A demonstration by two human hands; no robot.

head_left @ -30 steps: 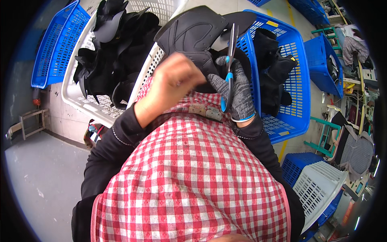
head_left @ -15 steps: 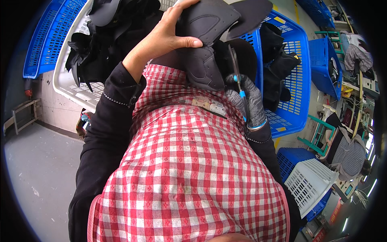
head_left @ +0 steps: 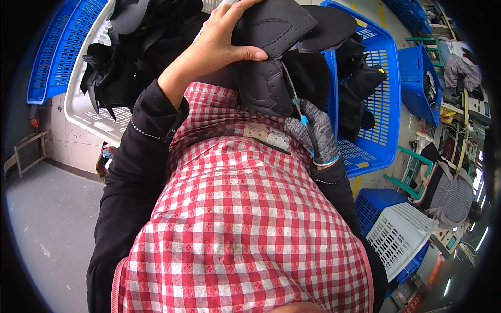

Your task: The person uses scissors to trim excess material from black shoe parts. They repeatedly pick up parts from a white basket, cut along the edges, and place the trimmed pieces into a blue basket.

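My bare left hand (head_left: 209, 49) grips a black stitched shoe upper (head_left: 263, 86) above my lap, its thumb lying across the front of the piece. A dark rounded flap (head_left: 330, 28) sticks out at the upper's far right side. In my right hand (head_left: 322, 133), which wears a grey knit glove, is a slim pair of thread snips (head_left: 304, 119) with blue bands. The snips' blades lie along the right edge of the upper, their tips at the notch halfway up it. Whether the tips touch the material I cannot tell.
A white crate (head_left: 76, 101) with black pieces (head_left: 148, 44) stands to the left, and a blue crate (head_left: 391, 112) holding more black pieces (head_left: 360, 78) to the right. Farther right are a stacked white crate (head_left: 399, 235) and a green frame (head_left: 412, 175).
My right hand has shifted slightly left and down, bringing the snips against the upper's right edge; their blades look closer together. My left hand and the upper have moved slightly right.
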